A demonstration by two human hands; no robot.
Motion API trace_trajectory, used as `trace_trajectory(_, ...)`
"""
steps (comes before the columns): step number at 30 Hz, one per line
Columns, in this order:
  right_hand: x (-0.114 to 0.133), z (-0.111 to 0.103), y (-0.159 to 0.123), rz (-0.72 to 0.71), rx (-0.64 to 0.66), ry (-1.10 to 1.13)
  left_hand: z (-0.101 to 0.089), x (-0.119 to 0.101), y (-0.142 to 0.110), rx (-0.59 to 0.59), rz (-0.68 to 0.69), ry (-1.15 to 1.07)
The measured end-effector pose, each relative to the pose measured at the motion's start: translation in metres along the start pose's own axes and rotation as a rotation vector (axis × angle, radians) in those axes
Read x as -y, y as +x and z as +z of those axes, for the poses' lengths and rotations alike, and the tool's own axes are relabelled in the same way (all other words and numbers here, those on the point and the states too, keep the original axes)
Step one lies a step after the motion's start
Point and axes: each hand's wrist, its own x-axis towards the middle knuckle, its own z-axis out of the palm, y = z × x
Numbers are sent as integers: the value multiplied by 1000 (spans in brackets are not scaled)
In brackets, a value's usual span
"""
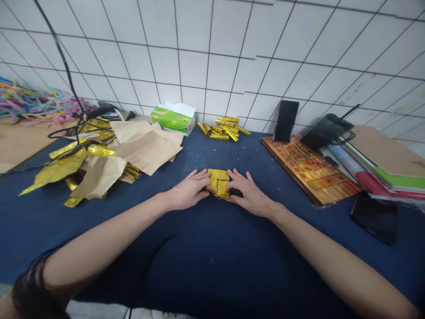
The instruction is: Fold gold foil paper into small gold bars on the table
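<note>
A small folded piece of gold foil paper [219,182] lies on the dark blue table cloth [212,248] in front of me. My left hand [188,191] presses on its left side with fingers bent onto the paper. My right hand [249,192] holds its right side the same way, thumb and fingers pinching the fold. Both hands touch the paper from opposite sides.
Several finished gold paper rolls [223,128] lie near the wall. A heap of brown and gold sheets [109,155] covers the left. A green tissue box [172,118], a phone [286,120] leaning on the wall, a stack of gold printed sheets [308,170] and folders [381,164] stand at the right.
</note>
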Motion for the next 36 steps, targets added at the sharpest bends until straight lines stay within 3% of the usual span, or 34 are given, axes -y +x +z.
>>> trace_trajectory(16,4,1,4,80,-32,52,6,-4,7,-52,-138,5)
trace_trajectory(30,5,7,9,139,-93,60,13,-11,14,-222,-173,115)
trace_trajectory(36,4,6,9,149,-73,97,9,-8,14,-222,-196,-50)
